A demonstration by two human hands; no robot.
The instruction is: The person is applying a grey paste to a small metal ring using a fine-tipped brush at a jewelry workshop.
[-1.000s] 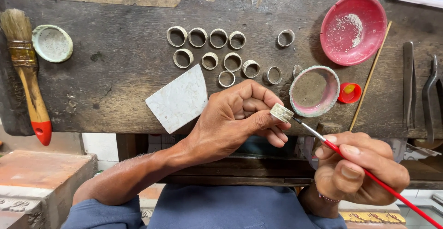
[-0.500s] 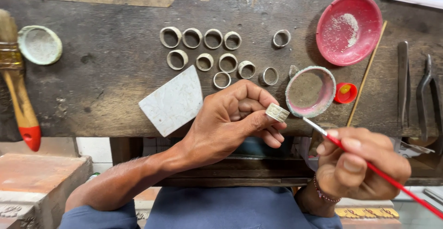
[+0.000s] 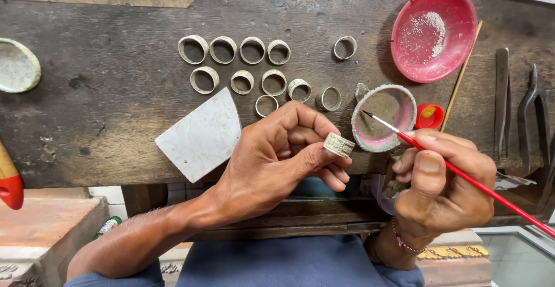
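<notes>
Left hand (image 3: 272,159) pinches ring (image 3: 339,144) past bench edge (image 3: 115,178).

We see open bench surface (image 3: 104,113) left of the pale tile (image 3: 202,135). Ahead, the rows of rings (image 3: 254,67) block the way; to the right, the small bowl (image 3: 383,118), red dish (image 3: 433,32) and pliers (image 3: 529,119) crowd the bench.

Eleven loose metal rings (image 3: 252,67) in rough rows on the dark, worn wooden counter (image 3: 104,55) — pale stone slab (image 3: 200,135) just below them. Red dish (image 3: 433,32) dusted with white powder at upper right — pliers (image 3: 529,119) and flat metal tool (image 3: 502,99) alongside.
</notes>
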